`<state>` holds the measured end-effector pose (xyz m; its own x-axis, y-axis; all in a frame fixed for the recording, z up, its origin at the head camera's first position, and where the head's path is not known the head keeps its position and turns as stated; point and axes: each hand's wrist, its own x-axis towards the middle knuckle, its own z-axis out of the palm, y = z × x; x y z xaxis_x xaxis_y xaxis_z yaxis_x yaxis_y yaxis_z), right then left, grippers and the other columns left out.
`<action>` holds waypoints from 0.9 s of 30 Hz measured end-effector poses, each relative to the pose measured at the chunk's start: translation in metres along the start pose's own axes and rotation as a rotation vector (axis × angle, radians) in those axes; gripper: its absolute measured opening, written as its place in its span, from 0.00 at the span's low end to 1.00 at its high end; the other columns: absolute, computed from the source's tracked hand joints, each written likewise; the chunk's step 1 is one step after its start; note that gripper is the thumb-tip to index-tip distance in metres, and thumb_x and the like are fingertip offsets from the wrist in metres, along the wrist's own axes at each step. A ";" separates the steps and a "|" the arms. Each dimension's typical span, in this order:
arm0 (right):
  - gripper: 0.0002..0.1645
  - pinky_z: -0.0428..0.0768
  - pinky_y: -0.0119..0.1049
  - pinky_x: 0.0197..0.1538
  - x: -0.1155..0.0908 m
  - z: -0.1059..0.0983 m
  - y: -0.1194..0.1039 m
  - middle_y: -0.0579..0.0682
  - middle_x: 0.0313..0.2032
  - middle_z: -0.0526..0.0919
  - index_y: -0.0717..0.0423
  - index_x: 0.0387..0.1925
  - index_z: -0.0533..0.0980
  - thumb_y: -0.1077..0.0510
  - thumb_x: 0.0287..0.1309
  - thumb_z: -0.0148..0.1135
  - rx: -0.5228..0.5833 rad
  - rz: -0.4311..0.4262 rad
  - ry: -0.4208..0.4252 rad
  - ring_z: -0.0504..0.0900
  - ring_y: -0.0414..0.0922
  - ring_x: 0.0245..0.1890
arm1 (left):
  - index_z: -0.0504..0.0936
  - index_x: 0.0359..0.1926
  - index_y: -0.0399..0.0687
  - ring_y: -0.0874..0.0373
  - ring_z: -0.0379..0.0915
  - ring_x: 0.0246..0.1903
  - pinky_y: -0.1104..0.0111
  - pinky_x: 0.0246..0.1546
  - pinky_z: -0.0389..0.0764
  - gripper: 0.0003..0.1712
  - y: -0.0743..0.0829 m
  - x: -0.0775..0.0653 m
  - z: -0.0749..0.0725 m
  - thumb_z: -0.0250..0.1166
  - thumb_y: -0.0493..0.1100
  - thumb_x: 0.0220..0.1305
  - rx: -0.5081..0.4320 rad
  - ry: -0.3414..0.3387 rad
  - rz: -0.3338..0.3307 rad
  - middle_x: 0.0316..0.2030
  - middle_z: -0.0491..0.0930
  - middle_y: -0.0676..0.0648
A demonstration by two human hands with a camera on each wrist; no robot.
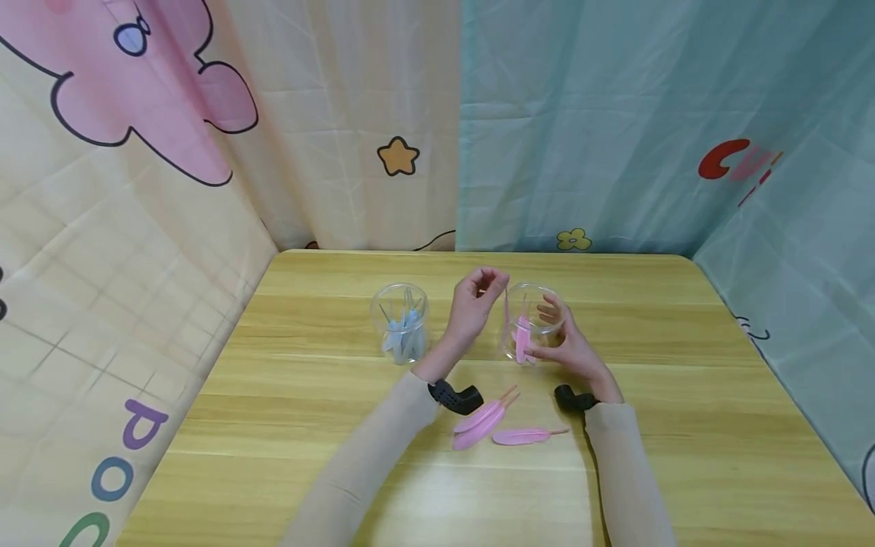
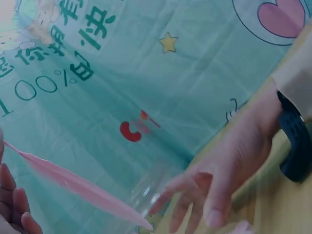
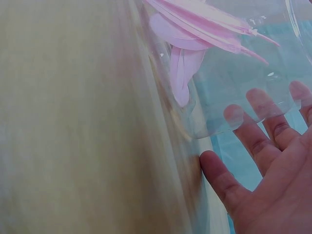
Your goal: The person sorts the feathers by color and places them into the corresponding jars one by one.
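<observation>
My left hand (image 1: 477,300) pinches a pink feather (image 2: 78,184) by its quill. The feather hangs tip down at the left side of a clear cup (image 1: 547,328); whether it is inside the rim I cannot tell. Around the cup's right side curves my right hand (image 1: 567,342), thumb in front, fingertips against the wall in the right wrist view. Several pink feathers (image 3: 195,24) stand inside this cup, quills up. On the table in front lie a pair of pink feathers (image 1: 481,425) and a single pink feather (image 1: 521,436).
A second clear cup (image 1: 377,315) with several pale blue feathers (image 1: 405,334) stands left of my left hand. The wooden table (image 1: 273,425) ends at printed curtains (image 1: 342,152) at the back and sides. Each wrist wears a black band device (image 1: 454,396).
</observation>
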<state>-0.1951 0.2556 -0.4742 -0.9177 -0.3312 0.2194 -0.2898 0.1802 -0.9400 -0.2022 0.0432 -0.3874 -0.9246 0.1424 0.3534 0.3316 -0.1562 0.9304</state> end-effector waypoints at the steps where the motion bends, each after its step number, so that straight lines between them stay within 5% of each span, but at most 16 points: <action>1: 0.60 0.46 0.66 0.63 0.001 0.000 0.005 0.71 0.66 0.53 0.54 0.71 0.45 0.71 0.44 0.72 -0.004 -0.001 0.003 0.51 0.64 0.66 | 0.76 0.39 0.34 0.63 0.67 0.32 0.72 0.35 0.69 0.10 0.002 0.005 0.002 0.58 0.39 0.68 -0.065 0.028 0.006 0.31 0.74 0.54; 6: 0.61 0.46 0.64 0.63 0.003 -0.002 0.030 0.64 0.67 0.56 0.42 0.72 0.47 0.67 0.44 0.74 -0.028 -0.002 0.018 0.52 0.59 0.67 | 0.76 0.36 0.47 0.58 0.69 0.38 0.70 0.45 0.71 0.04 -0.003 0.024 0.014 0.56 0.36 0.69 -0.304 0.125 0.049 0.33 0.74 0.53; 10: 0.61 0.46 0.65 0.63 0.003 0.000 0.027 0.66 0.67 0.55 0.45 0.72 0.47 0.69 0.44 0.73 -0.021 0.010 0.020 0.52 0.61 0.67 | 0.77 0.35 0.49 0.56 0.69 0.39 0.70 0.46 0.71 0.07 -0.013 0.029 0.020 0.56 0.35 0.69 -0.358 0.174 0.039 0.33 0.74 0.53; 15: 0.60 0.47 0.66 0.62 0.000 0.004 0.007 0.72 0.65 0.54 0.54 0.72 0.45 0.72 0.44 0.72 -0.003 0.007 0.003 0.51 0.65 0.66 | 0.76 0.36 0.37 0.61 0.70 0.36 0.70 0.42 0.71 0.03 -0.029 0.023 0.022 0.57 0.33 0.67 -0.287 0.188 -0.017 0.31 0.75 0.54; 19: 0.59 0.49 0.66 0.62 -0.001 0.004 -0.004 0.71 0.66 0.54 0.55 0.71 0.45 0.71 0.45 0.71 -0.018 0.025 0.001 0.52 0.65 0.66 | 0.74 0.41 0.23 0.63 0.67 0.31 0.71 0.35 0.69 0.10 -0.038 0.016 0.018 0.58 0.31 0.66 -0.169 0.162 -0.027 0.29 0.73 0.55; 27: 0.59 0.50 0.66 0.62 0.000 0.001 -0.006 0.74 0.65 0.52 0.59 0.70 0.45 0.74 0.43 0.71 0.004 -0.011 0.005 0.52 0.68 0.65 | 0.75 0.41 0.30 0.63 0.64 0.29 0.74 0.31 0.65 0.12 -0.050 -0.004 0.001 0.63 0.39 0.65 -0.020 0.168 -0.037 0.29 0.70 0.54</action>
<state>-0.1926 0.2533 -0.4691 -0.9159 -0.3281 0.2312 -0.2989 0.1729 -0.9385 -0.2154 0.0511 -0.4355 -0.9549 -0.0165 0.2963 0.2946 -0.1731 0.9398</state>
